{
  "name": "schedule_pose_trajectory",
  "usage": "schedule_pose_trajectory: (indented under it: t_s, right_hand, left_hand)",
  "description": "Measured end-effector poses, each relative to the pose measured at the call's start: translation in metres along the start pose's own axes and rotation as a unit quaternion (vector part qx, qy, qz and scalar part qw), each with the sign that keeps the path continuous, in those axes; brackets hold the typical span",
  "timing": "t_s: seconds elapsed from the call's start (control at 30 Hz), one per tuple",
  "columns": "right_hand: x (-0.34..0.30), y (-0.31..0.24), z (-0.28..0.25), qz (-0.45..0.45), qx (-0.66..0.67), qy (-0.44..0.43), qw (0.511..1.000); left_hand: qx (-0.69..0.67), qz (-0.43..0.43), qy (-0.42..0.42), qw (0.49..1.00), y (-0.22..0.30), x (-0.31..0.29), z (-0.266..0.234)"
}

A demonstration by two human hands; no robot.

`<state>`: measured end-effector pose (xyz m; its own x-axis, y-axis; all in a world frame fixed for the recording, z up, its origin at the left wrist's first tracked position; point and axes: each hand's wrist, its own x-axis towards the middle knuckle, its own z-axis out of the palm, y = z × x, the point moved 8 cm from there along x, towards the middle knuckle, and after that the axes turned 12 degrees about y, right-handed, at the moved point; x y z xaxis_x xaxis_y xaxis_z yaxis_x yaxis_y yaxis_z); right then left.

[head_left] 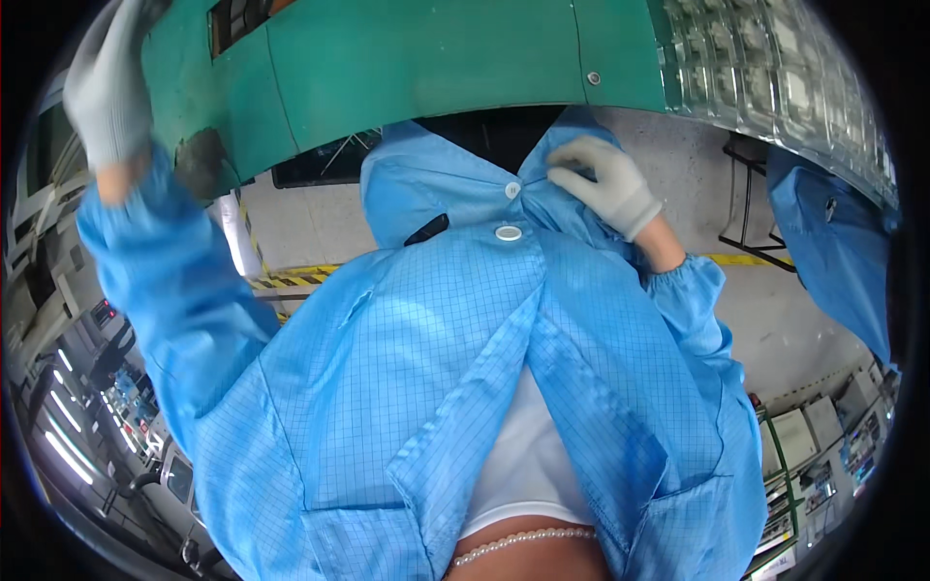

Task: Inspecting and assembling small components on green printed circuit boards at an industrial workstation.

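Note:
My left hand [108, 92], in a white knit glove, is raised at the far left, beside the left end of the green work surface [426, 53]. Its fingers run up into the dark rim of the picture and are blurred, so whatever they touch is hidden. Over my lap, just below the front edge of that surface, hovers or rests my right hand [610, 189], also gloved in white. Its fingers are loosely bent, with a gap between them and the thumb, and nothing shows in it. Beneath it is my blue gridded work coat [436, 339].
Clear plastic trays with many pockets [765, 63] lie at the right end of the green surface. A dark opening [242, 21] shows at its far left. At right, a blue-clothed person [823, 232] is near a black metal stool frame [746, 213]. Yellow-black tape [300, 278] marks the floor.

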<state>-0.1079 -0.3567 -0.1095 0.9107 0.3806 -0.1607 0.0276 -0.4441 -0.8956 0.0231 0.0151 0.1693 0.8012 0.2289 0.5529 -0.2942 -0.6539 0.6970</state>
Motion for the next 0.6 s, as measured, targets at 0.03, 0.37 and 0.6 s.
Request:
schedule_pose_trajectory:
  t_s: [0.03, 0.37, 0.6]
  right_hand:
    - [0.003, -0.001, 0.001, 0.0, 0.0, -0.002, 1.0]
    - [0.024, -0.006, 0.002, -0.193, -0.235, 0.109, 0.946]
    - [0.027, -0.013, 0.014, -0.211, -0.261, 0.095, 0.937]
  left_hand:
    - [0.028, 0.029, 0.006, 0.999, 0.013, -0.028, -0.019]
    - [-0.008, -0.354, -0.136, 0.925, 0.001, -0.311, 0.013]
    - [0.008, -0.35, -0.147, 0.925, -0.023, -0.35, 0.039]
